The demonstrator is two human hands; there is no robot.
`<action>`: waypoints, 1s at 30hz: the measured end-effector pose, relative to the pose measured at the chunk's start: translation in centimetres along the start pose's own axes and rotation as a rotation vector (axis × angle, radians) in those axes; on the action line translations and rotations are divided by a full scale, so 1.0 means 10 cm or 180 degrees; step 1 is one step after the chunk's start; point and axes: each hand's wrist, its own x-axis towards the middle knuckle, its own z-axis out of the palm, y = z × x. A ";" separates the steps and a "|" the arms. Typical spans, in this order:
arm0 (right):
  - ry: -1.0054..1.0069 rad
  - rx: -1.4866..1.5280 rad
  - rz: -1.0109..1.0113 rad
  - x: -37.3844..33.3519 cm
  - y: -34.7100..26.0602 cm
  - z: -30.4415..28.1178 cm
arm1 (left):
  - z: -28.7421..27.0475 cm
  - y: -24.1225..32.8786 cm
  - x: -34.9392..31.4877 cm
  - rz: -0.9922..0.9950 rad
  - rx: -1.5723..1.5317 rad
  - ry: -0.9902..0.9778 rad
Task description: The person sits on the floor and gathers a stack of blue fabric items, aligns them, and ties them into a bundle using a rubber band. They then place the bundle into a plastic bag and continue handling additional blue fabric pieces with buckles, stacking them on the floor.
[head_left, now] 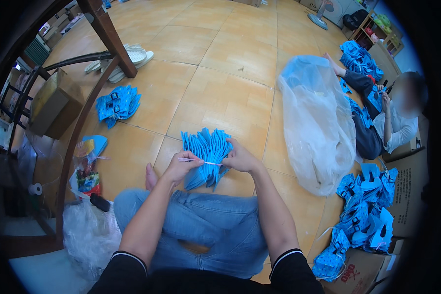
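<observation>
While your left hand (181, 166) pinches the pale tie (211, 163), your right hand (241, 159) curls at the blue bundle's (206, 144) right edge.
Your left fingertips press together on the tie's loose end; the bundle sits between your hands on the tiled floor (225, 93); your right fingers bend loosely against it, though whether they also grip the tie, I can't tell. The thin pieces look light, bendy and perhaps slippery, so hold them around the cinched middle, not the fanned ends.
</observation>
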 end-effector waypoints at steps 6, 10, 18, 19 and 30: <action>0.0202 -0.0347 -0.0159 -0.09 0.08 0.17 | -0.03 -0.08 -0.04 -0.0295 0.0328 0.0262; 0.0280 -0.0318 -0.0326 -0.09 0.07 0.21 | 0.03 -0.03 -0.15 0.0747 0.1930 0.0967; 0.0322 -0.0500 -0.0458 -0.13 0.02 0.23 | 0.00 0.56 0.17 0.1500 0.3176 -0.0418; 0.0337 -0.0476 -0.0440 -0.12 0.03 0.23 | 0.01 0.60 0.29 0.1353 0.3180 -0.0583; 0.0488 -0.0617 -0.0331 -0.06 -0.01 0.16 | 0.15 0.76 1.05 0.0012 0.2544 -0.2206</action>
